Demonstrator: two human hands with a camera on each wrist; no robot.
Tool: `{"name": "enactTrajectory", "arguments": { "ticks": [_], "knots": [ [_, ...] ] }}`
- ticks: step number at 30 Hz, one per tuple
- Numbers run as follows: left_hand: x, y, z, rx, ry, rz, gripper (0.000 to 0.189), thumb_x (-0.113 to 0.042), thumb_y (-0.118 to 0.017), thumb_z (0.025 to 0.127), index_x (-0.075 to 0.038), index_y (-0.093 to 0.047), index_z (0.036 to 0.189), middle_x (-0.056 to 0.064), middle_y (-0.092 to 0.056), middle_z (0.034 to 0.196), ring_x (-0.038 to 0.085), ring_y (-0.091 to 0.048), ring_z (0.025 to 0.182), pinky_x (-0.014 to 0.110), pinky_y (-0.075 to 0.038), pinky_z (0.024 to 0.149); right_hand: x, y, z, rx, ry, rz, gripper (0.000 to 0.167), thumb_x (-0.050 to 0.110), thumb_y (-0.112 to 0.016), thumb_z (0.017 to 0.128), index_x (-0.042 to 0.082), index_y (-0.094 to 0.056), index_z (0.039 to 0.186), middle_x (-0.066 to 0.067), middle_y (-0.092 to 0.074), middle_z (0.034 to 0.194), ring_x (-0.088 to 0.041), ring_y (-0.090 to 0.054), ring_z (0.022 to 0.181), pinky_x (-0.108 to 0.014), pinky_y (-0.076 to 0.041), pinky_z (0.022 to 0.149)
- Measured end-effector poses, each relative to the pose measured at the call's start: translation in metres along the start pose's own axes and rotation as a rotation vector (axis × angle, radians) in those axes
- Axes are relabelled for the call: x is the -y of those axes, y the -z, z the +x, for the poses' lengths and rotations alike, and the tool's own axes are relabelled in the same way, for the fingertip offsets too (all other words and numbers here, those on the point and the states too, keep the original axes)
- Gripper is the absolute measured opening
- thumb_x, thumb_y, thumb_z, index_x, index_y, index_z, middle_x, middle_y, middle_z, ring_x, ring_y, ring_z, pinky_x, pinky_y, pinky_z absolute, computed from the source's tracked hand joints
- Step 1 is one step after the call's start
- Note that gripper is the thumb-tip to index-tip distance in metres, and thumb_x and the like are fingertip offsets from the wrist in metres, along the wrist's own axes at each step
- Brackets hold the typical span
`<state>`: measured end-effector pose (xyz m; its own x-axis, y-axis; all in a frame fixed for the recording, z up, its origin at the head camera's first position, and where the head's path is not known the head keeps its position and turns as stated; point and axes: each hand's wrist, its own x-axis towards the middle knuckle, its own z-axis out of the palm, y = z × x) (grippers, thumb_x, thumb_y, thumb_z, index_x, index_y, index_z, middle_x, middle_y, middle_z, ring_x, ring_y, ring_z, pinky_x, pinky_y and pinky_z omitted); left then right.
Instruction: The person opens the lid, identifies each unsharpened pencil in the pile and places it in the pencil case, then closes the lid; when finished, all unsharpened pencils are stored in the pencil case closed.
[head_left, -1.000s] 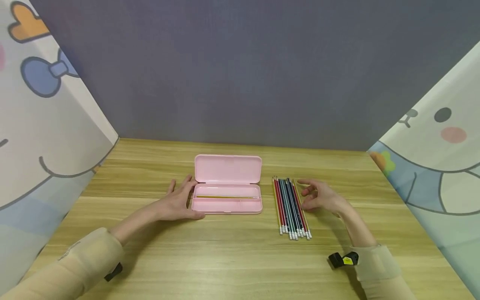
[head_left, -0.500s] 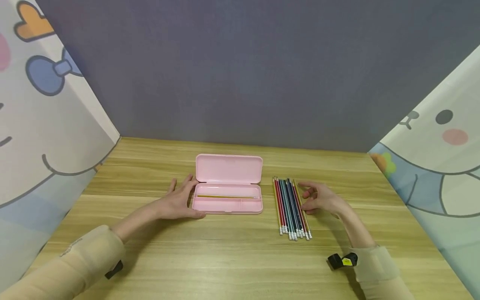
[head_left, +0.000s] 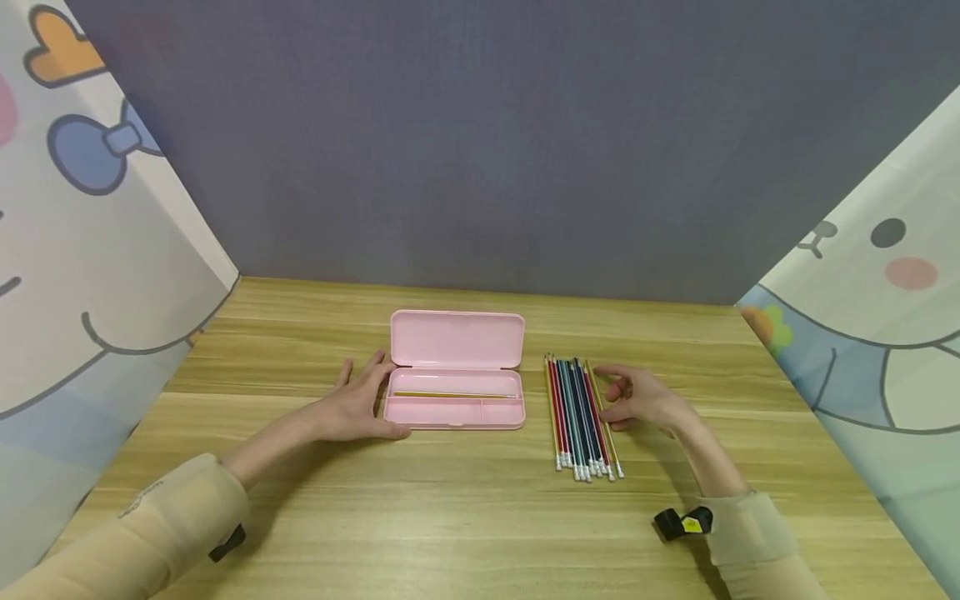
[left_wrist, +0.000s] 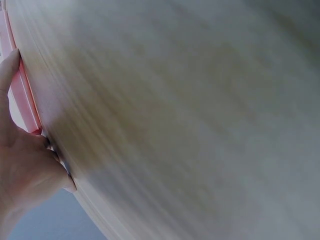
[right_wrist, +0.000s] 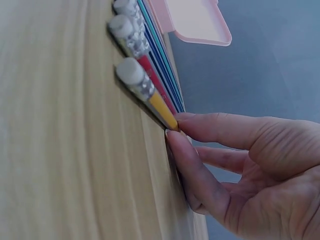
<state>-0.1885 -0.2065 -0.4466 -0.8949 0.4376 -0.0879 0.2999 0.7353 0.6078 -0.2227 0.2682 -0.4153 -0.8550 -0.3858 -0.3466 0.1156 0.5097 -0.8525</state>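
A pink pencil case [head_left: 454, 413] lies on the table with its lid raised, and one yellow pencil [head_left: 454, 395] is in its rear compartment. My left hand [head_left: 352, 408] holds the case's left end, thumb along the front edge and index finger near the hinge corner; its other fingers spread on the table. To the right, a row of pencils [head_left: 573, 417] lies with the white erasers nearest me. My right hand [head_left: 641, 398] pinches the rightmost yellow pencil [right_wrist: 162, 109] between thumb and index finger. That pencil slants slightly off the row.
The wooden table [head_left: 465, 525] ends at a grey panel [head_left: 480, 150] at the back. Printed cartoon panels stand on both sides. A black wrist camera [head_left: 682, 523] sits at my right sleeve.
My right thumb and fingers have closed in on the rightmost yellow pencil, and its eraser end has shifted slightly right, apart from the row. My left hand stays at the case.
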Motion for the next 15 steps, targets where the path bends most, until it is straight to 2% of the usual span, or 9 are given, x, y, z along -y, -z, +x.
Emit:
{"name": "enactTrajectory", "arguments": {
  "ticks": [7, 15],
  "knots": [
    [0.0, 0.0003, 0.0009, -0.001, 0.01, 0.017, 0.1, -0.057, -0.082, 0.078, -0.011, -0.031, 0.15, 0.03, -0.027, 0.166, 0.047, -0.006, 0.16, 0.074, 0.01, 0.121, 0.0071, -0.0051, -0.0029, -0.01, -0.02, -0.007, 0.09, -0.012, -0.073, 0.084, -0.011, -0.021, 0.157, -0.011, -0.049, 0.1, -0.015, -0.062, 0.078, -0.032, -0.065, 0.074],
    [0.0002, -0.0008, 0.0007, -0.001, 0.01, 0.017, 0.099, -0.056, -0.082, 0.078, -0.012, -0.03, 0.15, 0.03, -0.025, 0.166, 0.047, -0.006, 0.16, 0.074, 0.01, 0.121, 0.0099, -0.0072, -0.0051, -0.028, -0.033, -0.015, 0.089, -0.015, -0.069, 0.08, -0.013, -0.023, 0.156, -0.016, -0.049, 0.107, -0.018, -0.059, 0.084, -0.031, -0.064, 0.075]
  ]
}}
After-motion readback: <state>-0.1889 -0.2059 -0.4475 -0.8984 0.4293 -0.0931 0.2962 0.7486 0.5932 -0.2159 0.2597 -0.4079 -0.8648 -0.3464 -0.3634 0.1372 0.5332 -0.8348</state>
